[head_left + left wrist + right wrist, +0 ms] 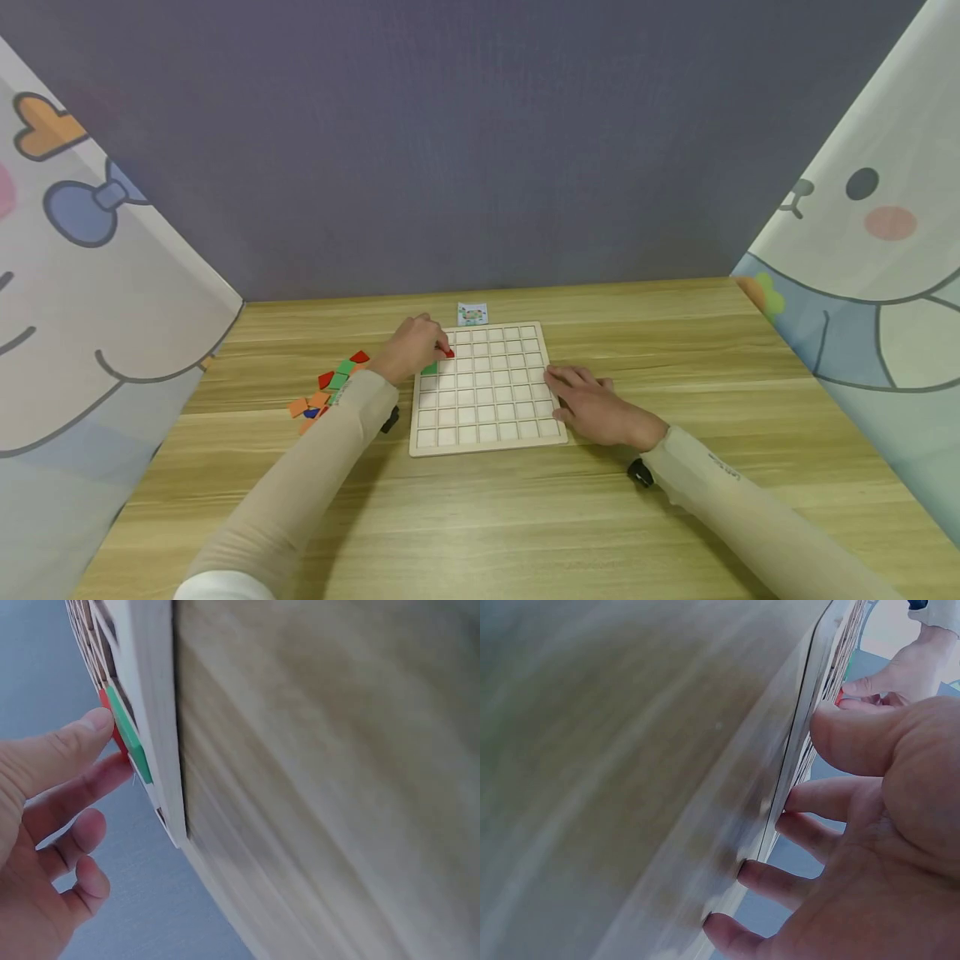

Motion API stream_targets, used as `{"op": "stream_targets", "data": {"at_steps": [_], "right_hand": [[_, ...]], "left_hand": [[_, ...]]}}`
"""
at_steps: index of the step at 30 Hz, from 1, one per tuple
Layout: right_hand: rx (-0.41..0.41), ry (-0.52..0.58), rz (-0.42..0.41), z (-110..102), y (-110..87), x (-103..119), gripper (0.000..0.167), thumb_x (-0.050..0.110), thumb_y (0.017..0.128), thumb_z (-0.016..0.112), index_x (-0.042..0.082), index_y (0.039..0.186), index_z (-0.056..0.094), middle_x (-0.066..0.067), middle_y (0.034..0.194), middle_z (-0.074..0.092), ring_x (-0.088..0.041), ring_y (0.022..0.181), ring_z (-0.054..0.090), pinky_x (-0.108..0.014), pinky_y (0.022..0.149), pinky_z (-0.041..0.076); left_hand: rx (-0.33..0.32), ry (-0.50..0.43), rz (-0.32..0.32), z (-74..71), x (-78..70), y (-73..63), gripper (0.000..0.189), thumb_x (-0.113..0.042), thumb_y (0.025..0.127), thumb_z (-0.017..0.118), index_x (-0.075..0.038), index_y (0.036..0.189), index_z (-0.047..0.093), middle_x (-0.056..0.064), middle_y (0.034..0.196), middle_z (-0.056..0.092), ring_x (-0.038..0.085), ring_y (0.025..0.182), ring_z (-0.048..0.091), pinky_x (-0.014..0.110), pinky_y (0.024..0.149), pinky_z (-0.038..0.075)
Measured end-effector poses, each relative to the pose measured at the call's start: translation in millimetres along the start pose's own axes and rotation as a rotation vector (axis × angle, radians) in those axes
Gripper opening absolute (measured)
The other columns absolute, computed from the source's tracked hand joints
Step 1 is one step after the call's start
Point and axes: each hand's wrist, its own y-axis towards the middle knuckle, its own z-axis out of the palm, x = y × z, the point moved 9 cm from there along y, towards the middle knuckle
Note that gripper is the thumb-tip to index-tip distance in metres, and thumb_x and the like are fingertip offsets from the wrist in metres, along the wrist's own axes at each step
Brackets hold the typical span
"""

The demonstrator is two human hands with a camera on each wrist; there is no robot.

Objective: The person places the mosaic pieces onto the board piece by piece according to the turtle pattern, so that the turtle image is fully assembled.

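Note:
My left hand [412, 346] is over the upper left of a wooden grid board [487, 449], pinching a red tile [450, 354] between thumb and index finger. In the left wrist view, the red tile [119, 742] is at the grid, right beside a green tile [130, 735] seated near the board's left edge. The other fingers of that hand curl loosely, away from the board. At the board's right edge rests my right hand [592, 410]. Its thumb and fingers are spread and relaxed, with the fingertips touching the board's side and the tabletop.
Loose red, green, orange and blue tiles [338, 381] lie scattered left of the board, partly behind the left forearm. A small printed card [472, 314] lies just beyond the board's top edge. A grey panel [480, 167] rises behind the wooden table [487, 517].

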Motion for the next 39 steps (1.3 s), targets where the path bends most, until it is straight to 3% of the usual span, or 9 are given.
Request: {"op": "stream_targets", "data": {"at_steps": [5, 12, 17, 21, 24, 28, 30, 34, 39], "right_hand": [[-0.007, 0.003, -0.005, -1, -0.8, 1, 0.06, 0.024, 0.099, 0.051, -0.002, 0.147, 0.027, -0.016, 0.151, 0.024, -0.036, 0.135, 0.021, -0.057, 0.085, 0.031], [-0.009, -0.003, -0.01, -1, 0.0, 2, 0.06, 0.024, 0.099, 0.051, -0.002, 0.147, 0.027, -0.015, 0.151, 0.024, -0.036, 0.134, 0.022, -0.056, 0.085, 0.032], [-0.01, -0.002, -0.013, -2, -0.1, 2, 0.06, 0.024, 0.099, 0.051, -0.001, 0.147, 0.027, -0.015, 0.151, 0.024, -0.036, 0.134, 0.022, -0.055, 0.084, 0.032], [-0.009, -0.003, -0.016, -2, -0.7, 2, 0.06, 0.024, 0.099, 0.051, -0.002, 0.147, 0.027, -0.016, 0.151, 0.024, -0.036, 0.134, 0.022, -0.056, 0.084, 0.032], [-0.009, -0.005, -0.015, -2, -1.8, 2, 0.059, 0.024, 0.099, 0.051, -0.002, 0.146, 0.028, -0.017, 0.151, 0.024, -0.037, 0.134, 0.022, -0.057, 0.085, 0.032], [-0.006, 0.003, -0.017, -1, -2.4, 3, 0.059, 0.024, 0.099, 0.051, -0.003, 0.146, 0.028, -0.018, 0.15, 0.024, -0.038, 0.134, 0.023, -0.059, 0.086, 0.032], [-0.005, 0.007, -0.017, -1, -2.6, 3, 0.059, 0.024, 0.099, 0.051, -0.003, 0.146, 0.028, -0.018, 0.15, 0.024, -0.038, 0.134, 0.023, -0.059, 0.086, 0.031], [-0.004, 0.015, -0.014, -1, -2.9, 3, 0.059, 0.023, 0.099, 0.051, -0.003, 0.146, 0.028, -0.018, 0.15, 0.024, -0.038, 0.134, 0.023, -0.061, 0.087, 0.031], [-0.004, 0.012, -0.013, -1, -2.9, 2, 0.059, 0.024, 0.099, 0.05, -0.003, 0.146, 0.027, -0.018, 0.151, 0.024, -0.039, 0.134, 0.023, -0.062, 0.087, 0.03]], "left_hand": [[-0.008, 0.01, 0.008, -1.0, 0.0, -2.1, 0.009, -0.013, 0.081, 0.076, -0.012, 0.089, 0.077, 0.0, 0.094, 0.069, 0.02, 0.093, 0.056, 0.03, 0.077, 0.049], [-0.022, 0.053, 0.041, -3.8, -1.9, -4.4, 0.011, -0.01, 0.081, 0.076, -0.013, 0.091, 0.077, 0.0, 0.092, 0.068, 0.018, 0.083, 0.053, 0.032, 0.075, 0.047], [-0.005, 0.011, 0.073, -4.6, -1.9, -7.8, 0.013, -0.003, 0.082, 0.073, -0.011, 0.091, 0.077, 0.0, 0.094, 0.069, 0.021, 0.088, 0.054, 0.032, 0.077, 0.047], [-0.003, -0.012, 0.145, -3.5, -2.5, -13.0, 0.017, 0.002, 0.082, 0.071, -0.011, 0.09, 0.077, 0.0, 0.094, 0.07, 0.021, 0.093, 0.059, 0.04, 0.099, 0.038], [-0.028, -0.011, 0.217, -3.9, -3.4, -19.2, 0.018, 0.004, 0.081, 0.071, -0.011, 0.091, 0.077, 0.0, 0.096, 0.07, 0.018, 0.095, 0.062, 0.045, 0.108, 0.026], [-0.05, -0.029, 0.229, -9.1, 3.8, -34.4, 0.02, -0.001, 0.082, 0.072, -0.009, 0.1, 0.075, 0.005, 0.106, 0.068, 0.022, 0.101, 0.059, 0.044, 0.099, 0.038], [-0.049, -0.079, 0.188, -14.5, 12.1, -44.3, 0.024, -0.006, 0.084, 0.072, -0.009, 0.108, 0.072, 0.008, 0.114, 0.065, 0.025, 0.107, 0.055, 0.044, 0.095, 0.041], [-0.05, -0.208, 0.089, -29.5, 32.2, -68.2, 0.034, -0.021, 0.087, 0.071, -0.01, 0.119, 0.067, 0.008, 0.125, 0.059, 0.03, 0.119, 0.047, 0.05, 0.1, 0.035], [-0.069, -0.257, 0.079, -46.2, 48.7, -100.6, 0.041, -0.03, 0.086, 0.071, -0.011, 0.122, 0.065, 0.006, 0.128, 0.057, 0.026, 0.105, 0.046, 0.048, 0.085, 0.044]]}}
